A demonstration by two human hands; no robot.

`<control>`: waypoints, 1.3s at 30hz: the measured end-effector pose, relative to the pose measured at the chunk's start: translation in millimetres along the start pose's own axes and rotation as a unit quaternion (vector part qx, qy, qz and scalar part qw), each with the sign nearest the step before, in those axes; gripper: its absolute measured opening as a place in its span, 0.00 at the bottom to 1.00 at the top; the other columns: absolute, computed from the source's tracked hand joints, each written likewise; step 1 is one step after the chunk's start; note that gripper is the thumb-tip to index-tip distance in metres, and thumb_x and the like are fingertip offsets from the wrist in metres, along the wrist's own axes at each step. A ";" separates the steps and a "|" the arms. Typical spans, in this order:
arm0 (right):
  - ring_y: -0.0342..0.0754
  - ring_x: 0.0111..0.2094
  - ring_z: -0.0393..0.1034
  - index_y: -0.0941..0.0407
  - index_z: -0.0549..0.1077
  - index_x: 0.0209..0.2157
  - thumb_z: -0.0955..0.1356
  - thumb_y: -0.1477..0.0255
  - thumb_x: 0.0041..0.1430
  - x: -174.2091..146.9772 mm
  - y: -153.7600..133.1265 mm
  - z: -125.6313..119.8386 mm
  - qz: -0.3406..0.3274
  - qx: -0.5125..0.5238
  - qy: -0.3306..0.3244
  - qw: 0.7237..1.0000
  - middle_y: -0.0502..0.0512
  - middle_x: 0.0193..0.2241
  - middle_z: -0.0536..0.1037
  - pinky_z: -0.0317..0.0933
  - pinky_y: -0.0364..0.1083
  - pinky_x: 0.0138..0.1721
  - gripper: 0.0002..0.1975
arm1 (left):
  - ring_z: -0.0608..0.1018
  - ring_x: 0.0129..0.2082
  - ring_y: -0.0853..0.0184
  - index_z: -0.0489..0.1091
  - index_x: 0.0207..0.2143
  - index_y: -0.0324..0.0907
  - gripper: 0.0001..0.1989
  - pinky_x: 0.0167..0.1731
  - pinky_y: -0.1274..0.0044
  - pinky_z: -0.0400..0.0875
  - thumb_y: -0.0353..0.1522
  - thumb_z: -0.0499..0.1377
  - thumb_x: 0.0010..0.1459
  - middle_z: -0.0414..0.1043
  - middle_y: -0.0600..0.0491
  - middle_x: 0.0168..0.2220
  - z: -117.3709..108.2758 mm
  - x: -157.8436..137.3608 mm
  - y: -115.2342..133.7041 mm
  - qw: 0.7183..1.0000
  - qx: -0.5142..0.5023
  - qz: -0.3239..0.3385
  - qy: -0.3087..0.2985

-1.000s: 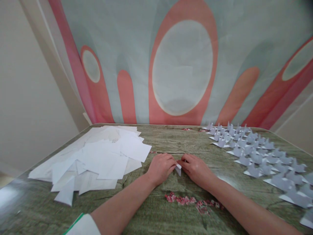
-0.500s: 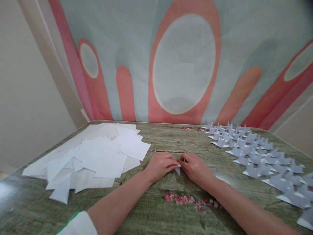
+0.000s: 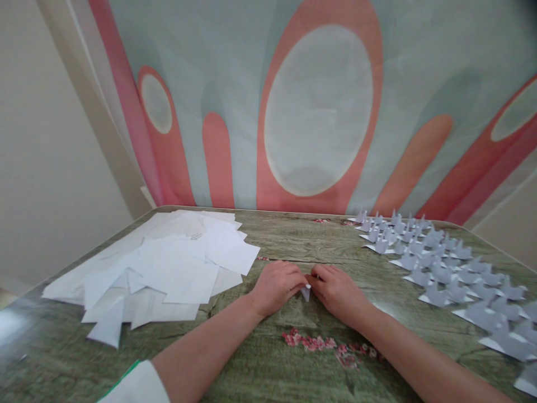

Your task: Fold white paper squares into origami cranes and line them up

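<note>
Between my two hands, at the middle of the table, is a small folded piece of white paper [image 3: 306, 293], its pointed end hanging down toward me. My left hand [image 3: 279, 286] pinches it from the left with closed fingers. From the right, my right hand [image 3: 338, 288] has its fingertips closed on the upper part of the same paper. The fingers cover most of the paper, so its full shape is hidden.
A spread pile of white paper sheets [image 3: 176, 268] lies on the left of the wood-grain table [image 3: 251, 358]. Rows of folded white paper birds [image 3: 440, 271] stand along the right side. A printed backdrop [image 3: 319, 112] rises behind the far edge.
Both hands keep nearly the same pose around the folded paper. The whole view has shifted very slightly.
</note>
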State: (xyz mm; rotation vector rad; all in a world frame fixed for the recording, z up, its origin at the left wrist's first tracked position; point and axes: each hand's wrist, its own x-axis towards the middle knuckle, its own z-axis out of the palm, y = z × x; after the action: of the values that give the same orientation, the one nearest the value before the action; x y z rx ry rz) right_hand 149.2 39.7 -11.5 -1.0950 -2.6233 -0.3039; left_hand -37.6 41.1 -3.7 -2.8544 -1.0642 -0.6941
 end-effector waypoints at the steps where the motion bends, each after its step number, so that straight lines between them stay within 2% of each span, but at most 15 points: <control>1: 0.47 0.31 0.63 0.55 0.72 0.33 0.62 0.73 0.60 -0.1 0.0 0.0 -0.002 0.000 -0.002 1.000 0.52 0.28 0.70 0.51 0.45 0.32 0.08 | 0.71 0.33 0.71 0.71 0.32 0.43 0.08 0.34 0.78 0.61 0.33 0.52 0.59 0.72 0.55 0.31 0.6 -0.3 -0.1 1.000 0.003 0.003 0.002; 5: 0.47 0.32 0.63 0.55 0.72 0.34 0.61 0.73 0.60 0.0 -0.4 -0.9 -0.008 0.005 -0.007 1.000 0.52 0.28 0.70 0.51 0.45 0.33 0.08 | 0.71 0.33 0.70 0.71 0.31 0.42 0.10 0.34 0.77 0.61 0.33 0.51 0.60 0.71 0.54 0.30 2.0 -0.8 0.8 1.000 0.019 0.008 0.003; 15: 0.48 0.32 0.63 0.55 0.72 0.36 0.62 0.74 0.59 -1.1 -0.1 1.3 -0.014 -0.014 0.007 1.000 0.53 0.28 0.70 0.52 0.46 0.33 0.08 | 0.71 0.34 0.69 0.71 0.31 0.42 0.08 0.36 0.75 0.61 0.34 0.54 0.58 0.72 0.55 0.31 -1.6 0.8 1.8 0.997 0.054 -0.045 -0.029; 23: 0.47 0.31 0.63 0.55 0.73 0.34 0.62 0.74 0.59 -0.7 -0.4 2.7 -0.010 -0.006 0.014 1.000 0.52 0.28 0.70 0.52 0.46 0.33 0.08 | 0.71 0.34 0.68 0.70 0.30 0.41 0.10 0.34 0.75 0.61 0.33 0.51 0.60 0.71 0.53 0.30 -0.1 1.0 3.5 0.994 0.090 -0.040 -0.042; 29: 0.48 0.32 0.64 0.55 0.72 0.35 0.62 0.74 0.59 -0.2 -0.4 1.8 -0.014 -0.009 0.006 1.000 0.53 0.28 0.71 0.53 0.46 0.33 0.07 | 0.71 0.34 0.67 0.70 0.31 0.41 0.09 0.34 0.74 0.61 0.33 0.51 0.60 0.70 0.53 0.30 -2.5 0.7 4.5 0.991 0.112 -0.060 -0.045; 39: 0.46 0.30 0.63 0.56 0.73 0.33 0.62 0.74 0.59 -0.5 -0.4 0.8 -0.022 -0.010 0.031 0.999 0.53 0.27 0.70 0.52 0.46 0.32 0.08 | 0.70 0.32 0.64 0.67 0.28 0.38 0.07 0.32 0.72 0.62 0.27 0.52 0.59 0.69 0.50 0.30 -3.7 3.1 10.1 0.978 0.193 -0.001 -0.074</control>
State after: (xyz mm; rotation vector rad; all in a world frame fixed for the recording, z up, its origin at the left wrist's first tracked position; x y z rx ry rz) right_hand 149.1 39.3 -12.4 -1.0178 -2.5988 -0.3673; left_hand -30.6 34.6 2.3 -2.5953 -1.0798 -0.2389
